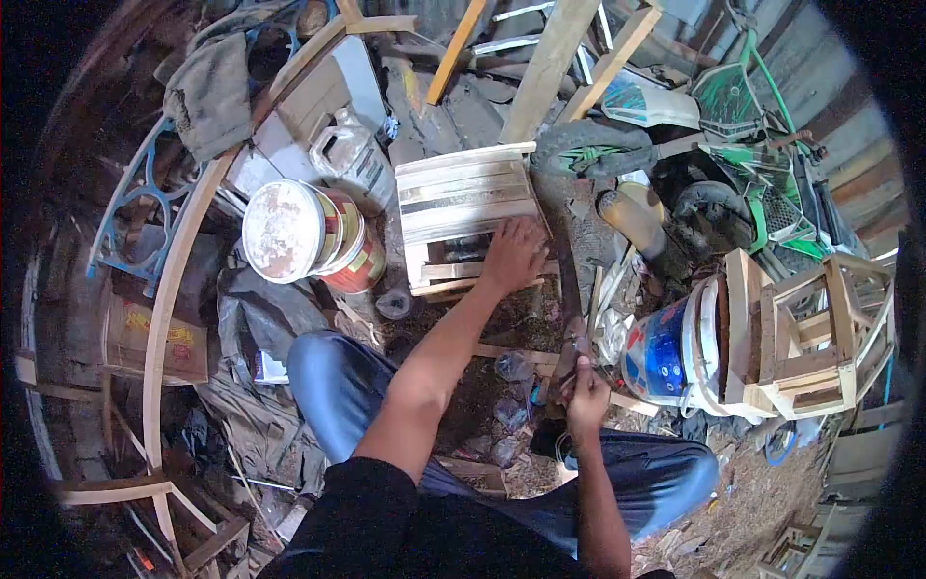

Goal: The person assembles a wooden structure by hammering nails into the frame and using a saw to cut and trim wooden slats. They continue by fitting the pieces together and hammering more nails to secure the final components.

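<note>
A small slatted wooden crate (463, 193) stands on the floor in front of me, with pale strips across its top and a gap near its lower edge. My left hand (516, 253) rests on the crate's lower right part, fingers spread over the wood. Lower and to the right, my right hand (585, 394) is closed around a dark brown, long flat tool (575, 340) that points away from me. What kind of tool it is, I cannot make out. My crossed legs in blue jeans (338, 386) frame the work spot.
Paint buckets (283, 232) and a jerrycan (352, 159) stand to the left. On the right are a blue-and-white bucket (666, 352), wooden frames (815, 338) and a green bike (762, 193). A long bent wooden strip (164, 328) arcs along the left. Scraps litter the floor.
</note>
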Available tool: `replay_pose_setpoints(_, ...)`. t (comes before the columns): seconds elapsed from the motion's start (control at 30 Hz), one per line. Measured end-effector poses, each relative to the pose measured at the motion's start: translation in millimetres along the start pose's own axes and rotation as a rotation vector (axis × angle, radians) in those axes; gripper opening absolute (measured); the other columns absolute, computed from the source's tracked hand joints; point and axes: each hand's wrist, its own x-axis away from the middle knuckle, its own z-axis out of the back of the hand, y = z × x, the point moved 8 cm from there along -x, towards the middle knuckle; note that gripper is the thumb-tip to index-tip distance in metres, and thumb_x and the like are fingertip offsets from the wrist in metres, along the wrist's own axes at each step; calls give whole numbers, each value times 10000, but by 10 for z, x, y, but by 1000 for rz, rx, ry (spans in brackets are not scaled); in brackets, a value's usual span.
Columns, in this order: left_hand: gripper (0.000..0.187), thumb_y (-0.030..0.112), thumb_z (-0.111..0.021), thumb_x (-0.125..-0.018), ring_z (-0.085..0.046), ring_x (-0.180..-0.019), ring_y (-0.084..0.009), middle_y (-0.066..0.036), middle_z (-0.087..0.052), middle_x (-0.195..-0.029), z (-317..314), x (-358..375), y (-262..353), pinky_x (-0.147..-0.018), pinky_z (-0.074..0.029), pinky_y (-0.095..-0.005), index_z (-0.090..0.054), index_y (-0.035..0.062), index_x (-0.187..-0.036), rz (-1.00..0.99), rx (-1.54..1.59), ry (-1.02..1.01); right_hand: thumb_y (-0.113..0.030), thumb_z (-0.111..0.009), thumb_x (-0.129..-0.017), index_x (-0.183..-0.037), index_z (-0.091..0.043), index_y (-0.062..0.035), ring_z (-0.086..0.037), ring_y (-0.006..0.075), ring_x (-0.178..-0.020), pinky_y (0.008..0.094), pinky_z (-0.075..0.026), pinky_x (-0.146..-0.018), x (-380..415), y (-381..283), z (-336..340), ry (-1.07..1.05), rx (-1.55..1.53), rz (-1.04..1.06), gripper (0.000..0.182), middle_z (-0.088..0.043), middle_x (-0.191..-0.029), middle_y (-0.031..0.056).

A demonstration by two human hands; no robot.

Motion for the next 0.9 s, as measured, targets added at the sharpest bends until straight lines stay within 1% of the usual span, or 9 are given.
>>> replay_pose_setpoints(0.17,338,191,-580,-821,-484,-1172,-321,-141,-541,-1197,25,203,155,-1027,-339,-455,-584,62,-1134,-272,35,-238,-387,-530,-958,-698,-583,24,-380,58,-529,278,-316,-476,-53,182,68,-44,15,-31,489,-435,-553,-48)
replay_pose_setpoints(0.37,375,136,-677,-732,-527,-1072,-320,-131,-559,-1073,47,131,212,-942,-441,-395,-609,87,-1097,-397,-15,-142,-380,-554,-933,-771,-580,56,-405,140,-579,359,-400,-546,26,-15,82,7,148,132,465,-444,-566,109)
replay_pose_setpoints(0.5,331,120,-642,-746,-521,-1082,-297,-110,-559,-1094,209,116,150,-923,-431,-381,-606,100,-1074,-405,49,-132,-363,-529,-947,-821,-608,62,-552,249,-542,380,-437,-554,56,-159,-27,18,331,218,450,-550,-605,191)
replay_pose_setpoints(0.57,313,138,-634,-770,-522,-1083,-294,-108,-571,-1093,116,139,47,-919,-429,-387,-614,101,-1080,-274,65,-245,-353,-513,-958,-843,-619,59,-615,274,-542,382,-447,-537,26,-187,-94,43,401,290,440,-589,-624,216)
replay_pose_setpoints(0.63,311,186,-613,-805,-523,-1084,-298,-107,-581,-1093,131,98,79,-920,-421,-410,-612,105,-1105,-278,136,-202,-324,-506,-958,-998,-622,47,-638,418,-779,413,-474,-600,19,-171,-144,47,477,298,392,-590,-733,298)
replay_pose_setpoints(0.67,304,204,-597,-826,-522,-1078,-314,-116,-582,-1100,181,73,54,-915,-417,-428,-610,85,-1105,-231,88,-92,-311,-509,-957,-1110,-603,20,-568,402,-944,422,-485,-641,-10,-102,-155,-3,473,228,377,-590,-803,305)
replay_pose_setpoints(0.73,305,223,-580,-846,-520,-1072,-329,-125,-582,-1107,264,-56,94,-910,-413,-445,-607,66,-1106,-182,41,19,-309,-514,-955,-1055,-615,28,-565,432,-904,420,-480,-632,21,-148,-169,8,474,260,366,-593,-785,296)
replay_pose_setpoints(0.83,414,251,-551,-884,-444,-1202,-381,-198,-489,-1281,125,-407,-71,-1027,-327,-489,-520,64,-1253,128,124,171,-302,-524,-951,-941,-631,41,-561,450,-742,414,-466,-601,76,-267,-196,28,505,227,359,-589,-729,277)
replay_pose_setpoints(0.9,531,273,-465,-926,-299,-1346,-378,-221,-342,-1438,-48,-413,-211,-1097,-222,-523,-368,9,-1376,418,-104,226,-297,-528,-950,-882,-634,44,-560,437,-620,411,-455,-580,97,-220,-207,38,542,149,363,-581,-691,267)
